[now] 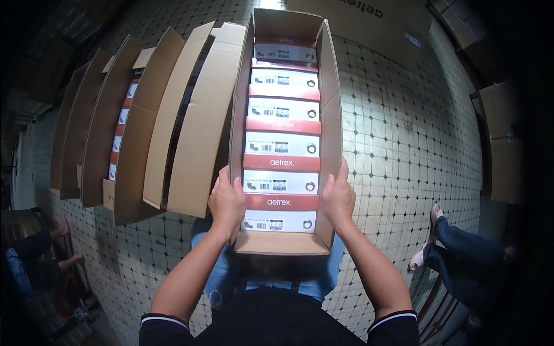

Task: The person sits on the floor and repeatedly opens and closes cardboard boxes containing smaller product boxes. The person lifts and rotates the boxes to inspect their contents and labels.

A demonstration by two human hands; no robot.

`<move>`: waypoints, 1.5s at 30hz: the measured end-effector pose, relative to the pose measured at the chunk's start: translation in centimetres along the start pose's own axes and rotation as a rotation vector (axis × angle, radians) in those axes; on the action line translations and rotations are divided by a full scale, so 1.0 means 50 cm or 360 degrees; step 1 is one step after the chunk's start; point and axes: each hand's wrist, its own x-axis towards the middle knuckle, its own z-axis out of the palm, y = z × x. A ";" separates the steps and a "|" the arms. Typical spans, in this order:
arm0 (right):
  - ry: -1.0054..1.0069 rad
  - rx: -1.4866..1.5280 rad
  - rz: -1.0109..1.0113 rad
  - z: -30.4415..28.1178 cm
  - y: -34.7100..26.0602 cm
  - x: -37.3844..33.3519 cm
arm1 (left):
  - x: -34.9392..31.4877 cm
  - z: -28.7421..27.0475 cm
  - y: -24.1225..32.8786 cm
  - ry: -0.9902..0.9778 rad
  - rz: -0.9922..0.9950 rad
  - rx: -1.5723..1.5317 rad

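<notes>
A long, open-topped cardboard carton (336, 115) stands in front of my body, gripped from both sides. Inside it, several white shoe boxes (271, 183) with red lids are packed in one row, their printed ends facing up. My left hand (227, 199) is closed on the carton's left wall, thumb over the top edge. On the opposite wall, my right hand (338, 196) holds the edge the same way, thumb inward. The outer fingers of both hands are hidden behind the cardboard.
To the left, several similar cartons (208, 127) stand side by side with flaps up; one shows more shoe boxes (123, 116). A large carton (375, 29) lies at the far side on the tiled floor (398, 144). Stacked cartons (501, 115) line the right. Other people's legs (461, 230) show at both sides.
</notes>
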 end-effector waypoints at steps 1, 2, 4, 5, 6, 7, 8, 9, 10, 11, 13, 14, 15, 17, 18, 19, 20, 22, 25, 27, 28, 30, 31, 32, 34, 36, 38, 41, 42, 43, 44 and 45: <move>-0.0004 -0.0003 -0.0003 0.000 -0.001 0.000 | 0.000 0.000 0.001 0.0008 -0.0006 0.0000; 0.0007 -0.0004 -0.0011 -0.001 -0.002 -0.001 | 0.000 -0.001 0.002 0.0014 -0.0013 0.0026; 0.0008 -0.0016 -0.0006 -0.002 -0.004 -0.002 | -0.001 -0.003 0.004 0.0003 -0.0010 -0.0045; -0.0011 -0.0030 0.0013 -0.002 -0.006 -0.002 | -0.002 -0.003 0.004 -0.0012 -0.0032 -0.0041; -0.0007 -0.0010 0.0024 -0.002 -0.006 -0.003 | -0.002 -0.004 0.005 -0.0011 -0.0022 -0.0052; 0.0011 0.0001 0.0011 -0.003 -0.007 -0.003 | -0.003 -0.004 0.005 -0.0015 -0.0031 -0.0039; -0.0010 -0.0013 0.0027 -0.003 -0.007 -0.004 | -0.004 -0.005 0.006 -0.0012 -0.0036 -0.0008; -0.0018 -0.0002 0.0033 -0.004 -0.008 -0.004 | -0.005 -0.005 0.006 -0.0020 -0.0032 -0.0028; -0.0008 0.0032 0.0015 -0.005 -0.008 -0.003 | -0.005 -0.005 0.005 -0.0015 -0.0022 -0.0034; -0.0022 0.0009 0.0038 -0.005 -0.008 -0.003 | -0.005 -0.004 0.005 0.0003 0.0002 -0.0031; -0.0012 0.0034 0.0011 -0.007 -0.008 -0.004 | -0.006 -0.003 0.003 -0.0024 -0.0027 -0.0046; -0.0026 0.0009 0.0027 -0.008 -0.009 -0.004 | -0.006 -0.003 0.002 -0.0010 -0.0020 -0.0038; -0.0031 0.0009 0.0027 -0.009 -0.009 -0.005 | -0.006 -0.003 0.001 -0.0025 -0.0035 -0.0045; -0.0024 0.0026 0.0008 -0.010 -0.009 -0.007 | -0.005 -0.003 0.000 -0.0025 -0.0035 -0.0032; -0.0018 0.0040 -0.0009 -0.010 -0.008 -0.008 | -0.006 -0.003 0.000 -0.0016 -0.0034 -0.0039; 0.0011 0.0081 -0.0049 -0.010 -0.008 -0.007 | -0.006 -0.003 0.000 -0.0007 -0.0034 -0.0047; -0.0017 0.0049 -0.0026 -0.010 -0.006 -0.007 | -0.007 -0.003 0.001 -0.0018 -0.0049 -0.0040; -0.0009 0.0060 -0.0039 -0.009 -0.003 -0.007 | -0.008 -0.003 0.002 -0.0008 -0.0032 -0.0048; 0.0005 0.0097 -0.0040 -0.008 0.002 -0.007 | -0.009 -0.003 0.003 -0.0011 -0.0036 -0.0057; -0.0005 0.0083 -0.0022 -0.008 0.003 -0.008 | -0.009 -0.003 0.003 0.0000 -0.0034 -0.0066; 0.0018 0.0092 -0.0047 -0.008 0.003 -0.008 | -0.010 -0.002 0.003 0.0008 -0.0032 -0.0067; -0.0010 0.0086 -0.0013 -0.010 0.002 -0.010 | -0.010 -0.001 0.002 0.0021 -0.0024 -0.0078; 0.0006 0.0115 -0.0033 -0.011 0.002 -0.010 | -0.011 0.000 0.001 0.0024 -0.0022 -0.0089; -0.0020 0.0091 -0.0006 -0.012 0.001 -0.011 | -0.012 0.001 0.001 0.0027 -0.0021 -0.0099; 0.0006 0.0128 -0.0033 -0.015 0.000 -0.011 | -0.014 0.003 0.001 0.0041 -0.0022 -0.0079; -0.0006 0.0123 -0.0035 -0.018 0.000 -0.011 | -0.015 0.004 0.001 0.0045 -0.0019 -0.0065; -0.0014 0.0137 -0.0023 -0.020 0.001 -0.012 | -0.016 0.004 0.002 0.0043 -0.0012 -0.0059; -0.0051 0.0126 0.0031 -0.019 0.005 -0.014 | -0.017 0.003 0.003 0.0045 -0.0021 -0.0065; -0.0041 0.0117 0.0027 -0.019 0.005 -0.015 | -0.017 0.003 0.004 0.0039 -0.0013 -0.0083; 0.0015 0.0140 -0.0032 -0.018 0.006 -0.014 | -0.017 0.003 0.005 0.0047 -0.0010 -0.0088; -0.0010 0.0120 -0.0001 -0.017 0.007 -0.015 | -0.018 0.002 0.005 0.0070 0.0012 -0.0082; 0.0013 0.0131 -0.0023 -0.016 0.007 -0.015 | -0.018 0.002 0.006 0.0059 -0.0005 -0.0089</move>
